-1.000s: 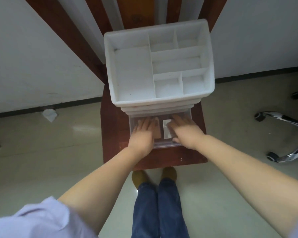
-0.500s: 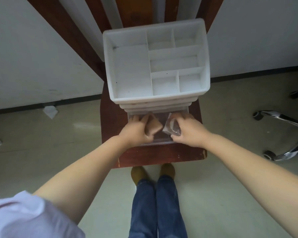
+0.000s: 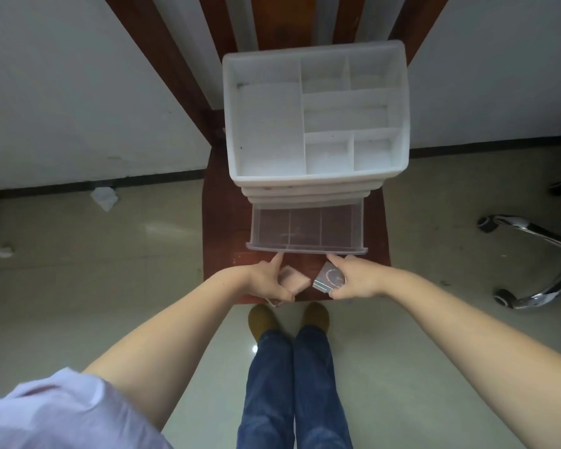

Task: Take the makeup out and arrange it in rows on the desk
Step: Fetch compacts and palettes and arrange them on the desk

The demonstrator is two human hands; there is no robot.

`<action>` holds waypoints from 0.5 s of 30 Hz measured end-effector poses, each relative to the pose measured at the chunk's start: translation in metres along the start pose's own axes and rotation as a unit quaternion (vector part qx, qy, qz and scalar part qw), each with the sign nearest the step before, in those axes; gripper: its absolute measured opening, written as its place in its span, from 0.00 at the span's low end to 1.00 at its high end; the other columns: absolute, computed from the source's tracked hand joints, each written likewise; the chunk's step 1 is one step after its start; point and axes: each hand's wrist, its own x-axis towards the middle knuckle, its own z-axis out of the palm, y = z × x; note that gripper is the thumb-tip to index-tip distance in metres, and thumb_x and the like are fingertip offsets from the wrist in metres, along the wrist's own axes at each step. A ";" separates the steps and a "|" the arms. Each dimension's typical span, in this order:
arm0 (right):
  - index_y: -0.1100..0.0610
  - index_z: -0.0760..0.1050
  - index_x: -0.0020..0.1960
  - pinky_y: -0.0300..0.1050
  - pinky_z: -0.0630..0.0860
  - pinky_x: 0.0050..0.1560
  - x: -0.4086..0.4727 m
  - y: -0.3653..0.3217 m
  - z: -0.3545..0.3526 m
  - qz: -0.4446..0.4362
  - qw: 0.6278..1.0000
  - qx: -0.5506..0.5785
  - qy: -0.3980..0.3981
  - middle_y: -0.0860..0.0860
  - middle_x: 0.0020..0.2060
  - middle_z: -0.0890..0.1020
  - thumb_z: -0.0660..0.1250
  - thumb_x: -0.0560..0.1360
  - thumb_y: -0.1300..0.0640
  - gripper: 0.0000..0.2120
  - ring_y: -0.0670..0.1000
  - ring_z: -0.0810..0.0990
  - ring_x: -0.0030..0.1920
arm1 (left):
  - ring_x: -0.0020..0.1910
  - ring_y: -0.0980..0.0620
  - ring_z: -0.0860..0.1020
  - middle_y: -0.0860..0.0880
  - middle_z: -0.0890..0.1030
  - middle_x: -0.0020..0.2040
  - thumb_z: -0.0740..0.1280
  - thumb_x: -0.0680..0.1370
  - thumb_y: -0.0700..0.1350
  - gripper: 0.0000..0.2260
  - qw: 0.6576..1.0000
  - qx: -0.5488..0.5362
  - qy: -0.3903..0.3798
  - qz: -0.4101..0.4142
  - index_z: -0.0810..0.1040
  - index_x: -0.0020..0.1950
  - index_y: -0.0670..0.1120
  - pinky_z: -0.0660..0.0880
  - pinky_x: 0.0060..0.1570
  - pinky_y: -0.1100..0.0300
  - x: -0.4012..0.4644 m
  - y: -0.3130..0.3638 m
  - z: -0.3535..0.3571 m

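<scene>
A white makeup organizer (image 3: pixel 314 181) with divided top compartments stands on a dark red wooden desk (image 3: pixel 224 234). Its clear bottom drawer (image 3: pixel 306 249) is pulled out and shows bare compartments. My left hand (image 3: pixel 266 281) grips a pinkish-brown compact (image 3: pixel 292 280) just in front of the drawer. My right hand (image 3: pixel 353 278) grips a dark square compact with a silver edge (image 3: pixel 329 280) beside it. Both index fingers point at the drawer's front lip; whether they touch it I cannot tell.
The desk's front edge lies right under my hands, with my legs (image 3: pixel 292 384) and shoes below it. A chrome chair base (image 3: pixel 538 264) stands on the floor to the right. Crumpled paper (image 3: pixel 104 197) lies by the wall at left.
Both hands have lifted the two compacts out of the drawer and drawn them back toward the desk's front edge. The drawer now stands bare.
</scene>
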 end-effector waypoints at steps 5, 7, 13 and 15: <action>0.53 0.54 0.74 0.43 0.70 0.55 0.014 -0.007 -0.037 -0.018 0.996 -0.008 0.082 0.58 0.64 0.72 0.70 0.68 0.47 0.41 0.58 0.72 0.62 | 0.68 0.39 0.66 0.37 0.60 0.72 0.71 0.70 0.55 0.51 0.998 -0.007 0.061 0.000 0.33 0.75 0.53 0.66 0.66 0.51 0.007 0.003 -0.024; 0.52 0.50 0.75 0.47 0.71 0.60 0.020 -0.010 -0.052 -0.012 0.994 -0.009 0.106 0.59 0.66 0.70 0.70 0.68 0.48 0.44 0.59 0.70 0.64 | 0.69 0.38 0.63 0.36 0.60 0.71 0.72 0.69 0.55 0.52 0.995 0.000 0.104 0.001 0.32 0.75 0.54 0.65 0.67 0.49 0.012 0.005 -0.037; 0.52 0.54 0.73 0.50 0.72 0.59 0.012 -0.033 -0.062 0.013 0.988 -0.025 0.152 0.61 0.62 0.70 0.71 0.66 0.51 0.41 0.62 0.69 0.63 | 0.68 0.37 0.61 0.38 0.60 0.69 0.72 0.68 0.52 0.49 0.982 0.006 0.186 0.015 0.39 0.76 0.54 0.65 0.64 0.48 -0.001 0.004 -0.049; 0.54 0.59 0.70 0.49 0.71 0.57 -0.003 -0.049 -0.058 -0.005 0.986 -0.035 0.163 0.61 0.60 0.71 0.70 0.66 0.51 0.37 0.63 0.70 0.61 | 0.67 0.38 0.61 0.38 0.61 0.68 0.72 0.68 0.52 0.48 0.980 0.011 0.195 0.022 0.41 0.77 0.54 0.66 0.64 0.48 -0.023 0.000 -0.042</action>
